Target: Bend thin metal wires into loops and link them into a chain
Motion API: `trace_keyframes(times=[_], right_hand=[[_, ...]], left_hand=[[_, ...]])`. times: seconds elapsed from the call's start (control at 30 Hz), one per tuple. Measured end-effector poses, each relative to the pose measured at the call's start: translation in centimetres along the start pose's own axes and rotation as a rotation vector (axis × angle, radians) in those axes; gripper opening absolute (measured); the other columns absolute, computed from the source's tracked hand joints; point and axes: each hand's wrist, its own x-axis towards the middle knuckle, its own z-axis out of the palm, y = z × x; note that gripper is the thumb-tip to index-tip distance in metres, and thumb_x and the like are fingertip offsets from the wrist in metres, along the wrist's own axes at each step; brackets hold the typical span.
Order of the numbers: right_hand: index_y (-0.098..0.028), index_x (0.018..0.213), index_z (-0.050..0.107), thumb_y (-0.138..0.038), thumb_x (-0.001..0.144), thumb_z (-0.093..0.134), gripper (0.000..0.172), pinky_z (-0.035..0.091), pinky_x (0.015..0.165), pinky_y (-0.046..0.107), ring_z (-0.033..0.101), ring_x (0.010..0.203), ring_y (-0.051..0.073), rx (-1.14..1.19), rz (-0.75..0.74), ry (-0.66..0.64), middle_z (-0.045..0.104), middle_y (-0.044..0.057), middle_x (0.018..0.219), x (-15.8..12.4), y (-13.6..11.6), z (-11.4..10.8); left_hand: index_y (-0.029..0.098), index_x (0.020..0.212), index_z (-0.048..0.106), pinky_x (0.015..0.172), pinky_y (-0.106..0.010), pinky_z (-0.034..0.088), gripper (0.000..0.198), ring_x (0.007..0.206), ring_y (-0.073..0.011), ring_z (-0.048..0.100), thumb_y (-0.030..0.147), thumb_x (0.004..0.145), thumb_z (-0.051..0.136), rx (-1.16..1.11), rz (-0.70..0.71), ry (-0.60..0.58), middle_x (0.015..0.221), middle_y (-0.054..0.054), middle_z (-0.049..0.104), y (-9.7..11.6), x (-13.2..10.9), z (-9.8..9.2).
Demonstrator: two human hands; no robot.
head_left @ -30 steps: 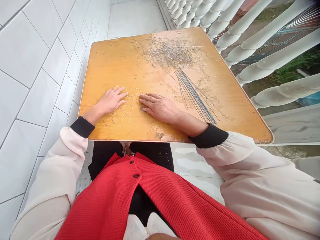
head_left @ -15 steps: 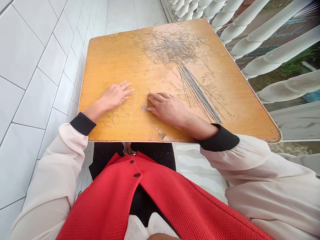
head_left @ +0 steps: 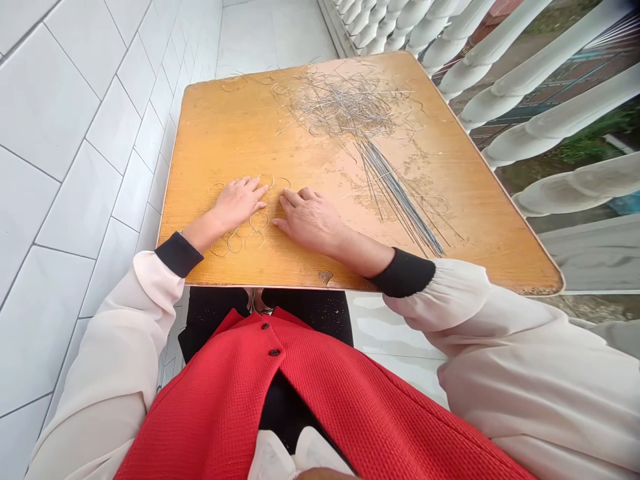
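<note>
Palm down on the wooden table point(head_left: 240, 133), my left hand point(head_left: 236, 204) lies with fingers stretched over some thin bent wires point(head_left: 257, 223). These wires curve into rings and S-shapes, and part of them is hidden under the hand. To its right, my right hand point(head_left: 311, 223) rests low on the tabletop, thumb apart from the fingers. A curved wire point(head_left: 283, 179) shows at its fingertips, touching or just under them. The fingertips of both hands are close together, with a narrow gap between them.
A tangled heap of thin wires point(head_left: 345, 103) covers the table's far side. A bundle of straight grey wires point(head_left: 400, 193) lies right of my right hand. White tiled wall point(head_left: 75, 167) runs along the left, a white balustrade point(head_left: 520, 87) along the right.
My right hand has slid left toward my left hand, and the curved wire at its fingertips has shifted left too. My left hand has barely moved; the view has tilted slightly.
</note>
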Motion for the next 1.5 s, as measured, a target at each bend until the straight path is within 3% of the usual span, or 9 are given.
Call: trace_keyframes(times=[0.17,0.4,0.67,0.97,1.07,1.23,1.33,1.5], right_hand=[[0.002,0.128,0.065,-0.039,0.101,0.041,0.055,0.045,0.093,0.05,0.056,0.108,0.04,0.014,0.034,-0.06,0.062,0.028,0.13,0.0,-0.4,-0.6],[-0.004,0.124,0.069,-0.038,0.099,0.046,0.048,0.049,0.088,0.049,0.058,0.104,0.038,-0.003,-0.008,0.057,0.066,0.024,0.127,0.0,-0.2,0.4],[-0.006,0.122,0.069,-0.045,0.102,0.04,0.053,0.047,0.087,0.05,0.058,0.102,0.038,0.006,0.006,0.04,0.068,0.024,0.115,1.4,-0.1,0.8],[-0.004,0.122,0.068,-0.05,0.103,0.038,0.057,0.047,0.088,0.051,0.057,0.106,0.04,0.02,0.068,0.017,0.067,0.026,0.119,2.3,0.1,0.7],[-0.003,0.125,0.067,-0.046,0.101,0.043,0.055,0.047,0.092,0.053,0.056,0.11,0.041,0.037,0.07,0.007,0.063,0.027,0.129,1.6,0.3,0.6],[-0.009,0.135,0.065,-0.043,0.1,0.045,0.052,0.048,0.094,0.058,0.057,0.113,0.041,0.092,0.035,0.116,0.061,0.024,0.138,0.4,1.3,0.8],[-0.009,0.143,0.06,-0.041,0.102,0.044,0.054,0.047,0.102,0.058,0.055,0.126,0.042,0.123,-0.027,0.115,0.057,0.022,0.148,0.3,1.5,0.8],[-0.013,0.155,0.049,-0.044,0.104,0.043,0.06,0.041,0.115,0.06,0.042,0.145,0.042,0.178,-0.151,0.042,0.048,0.018,0.16,0.8,1.2,1.0]], left_hand=[[0.01,0.144,0.056,0.11,-0.05,0.045,0.045,0.139,-0.0352,0.054,0.031,0.103,0.053,0.017,-0.046,0.006,0.153,-0.023,0.055,0.7,0.1,0.0],[0.01,0.139,0.059,0.11,-0.046,0.046,0.043,0.133,-0.0331,0.059,0.033,0.103,0.053,0.039,-0.061,0.016,0.145,-0.02,0.061,1.1,-0.1,0.0],[0.007,0.132,0.063,0.109,-0.048,0.045,0.04,0.13,-0.0347,0.059,0.032,0.104,0.051,0.05,-0.069,0.006,0.14,-0.022,0.062,1.1,-0.1,0.0],[0.006,0.133,0.063,0.112,-0.048,0.046,0.044,0.134,-0.0354,0.057,0.036,0.105,0.047,0.01,-0.069,0.037,0.143,-0.022,0.061,1.3,0.0,0.1],[0.007,0.141,0.059,0.115,-0.046,0.045,0.048,0.137,-0.0326,0.057,0.036,0.107,0.042,-0.061,-0.066,0.072,0.148,-0.02,0.059,0.3,-0.2,-0.4],[0.016,0.146,0.057,0.116,-0.038,0.047,0.048,0.136,-0.0238,0.06,0.034,0.109,0.033,-0.184,-0.15,0.231,0.148,-0.013,0.063,-4.4,-1.7,-1.5],[0.017,0.145,0.058,0.116,-0.04,0.047,0.044,0.136,-0.0247,0.061,0.029,0.105,0.042,-0.162,-0.24,0.195,0.147,-0.014,0.063,-6.1,-3.4,-1.4],[0.013,0.152,0.05,0.125,-0.048,0.036,0.053,0.153,-0.0306,0.042,0.032,0.103,0.052,-0.155,-0.157,0.062,0.163,-0.019,0.045,-5.0,-5.4,-0.4]])
